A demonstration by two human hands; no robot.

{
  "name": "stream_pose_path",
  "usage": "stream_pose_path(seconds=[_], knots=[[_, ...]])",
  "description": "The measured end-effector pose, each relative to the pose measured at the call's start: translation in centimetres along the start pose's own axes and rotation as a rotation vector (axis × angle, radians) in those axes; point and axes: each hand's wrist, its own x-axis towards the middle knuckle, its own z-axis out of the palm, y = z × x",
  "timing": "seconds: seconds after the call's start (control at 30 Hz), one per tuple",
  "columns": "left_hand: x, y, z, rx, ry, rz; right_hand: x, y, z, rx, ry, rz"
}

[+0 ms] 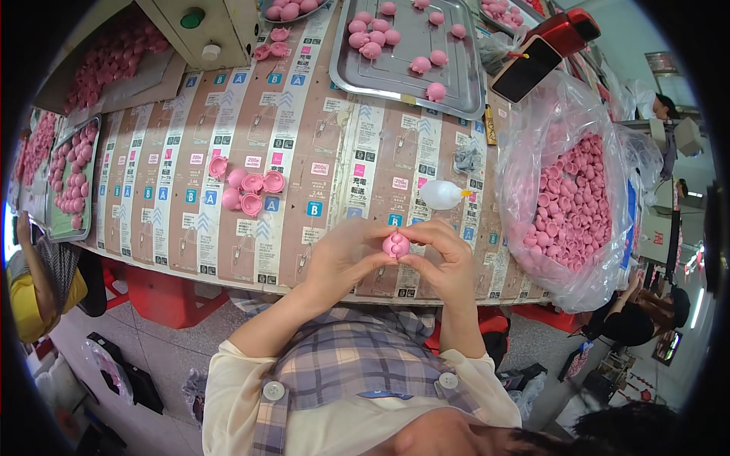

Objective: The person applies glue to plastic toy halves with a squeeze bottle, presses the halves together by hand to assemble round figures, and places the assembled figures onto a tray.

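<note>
Between the fingertips of both hands, above the table's near edge, is a small round pink plastic piece (pixel 395 244) with a moulded front. My left hand (pixel 351 251) pinches it from the left, and my right hand (pixel 437 254) pinches it from the right. Just beyond the right hand lies a white squeeze bottle (pixel 441 194) with a yellow-orange tip. A small group of pink half shells and balls (pixel 251 184) rests on the table farther left.
A metal tray (pixel 449 102) with pink balls stands at the far side. At right is a clear plastic bag (pixel 525 228) full of pink shells, near a phone (pixel 527 68) on a stand. A green-rimmed tray (pixel 93 178) of balls sits left, beside another person (pixel 46 289).
</note>
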Motion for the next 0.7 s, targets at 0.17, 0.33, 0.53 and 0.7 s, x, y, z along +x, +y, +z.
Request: stream_pose_path(seconds=[0.17,0.33,0.53,0.7], knots=[[0.1,0.1,-0.2,-0.078,-0.042,-0.064,-0.1,0.6,-0.3,0.018,-0.074,-0.036],[0.9,-0.2,-0.5,0.188,-0.091,0.247,-0.8,2.0,0.5,0.555,-0.184,0.136],[0.9,-0.4,-0.8,0.279,-0.096,0.242,-1.2,1.8,1.7,0.826,-0.127,0.379],[1.3,0.6,-0.4,0.419,-0.022,0.255,-0.9,2.2,2.0,0.814,-0.209,0.259]])
